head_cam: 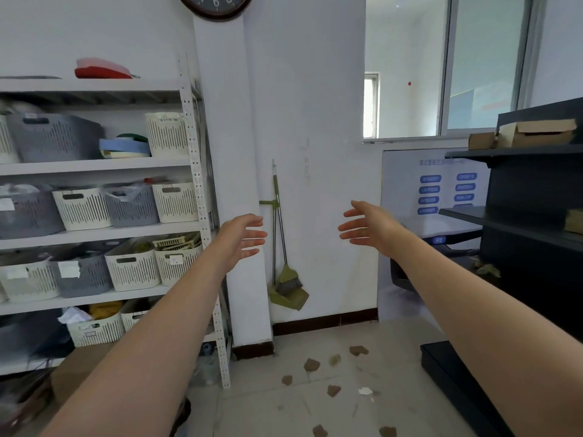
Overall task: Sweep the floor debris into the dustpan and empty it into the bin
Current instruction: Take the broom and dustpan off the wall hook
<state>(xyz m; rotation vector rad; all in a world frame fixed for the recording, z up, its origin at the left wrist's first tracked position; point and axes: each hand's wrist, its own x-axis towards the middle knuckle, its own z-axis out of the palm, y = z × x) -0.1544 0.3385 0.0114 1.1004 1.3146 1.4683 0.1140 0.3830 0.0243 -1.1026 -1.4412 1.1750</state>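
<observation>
An olive-green broom (285,275) with a grey-bristled head and slim metal handle stands clipped to its matching green dustpan (288,299) against the white wall — beside the pillar. Brown scraps of debris (311,364) litter the pale floor (271,405). Both hands — left (241,239), right (367,227) — reach forward, fingers spread, holding nothing.

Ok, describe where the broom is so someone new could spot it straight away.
Find the white pillar beside the shelving. The broom leans in the corner to its right, bristles resting in a matching dustpan. It is the only olive-green, long-handled thing there.
</observation>
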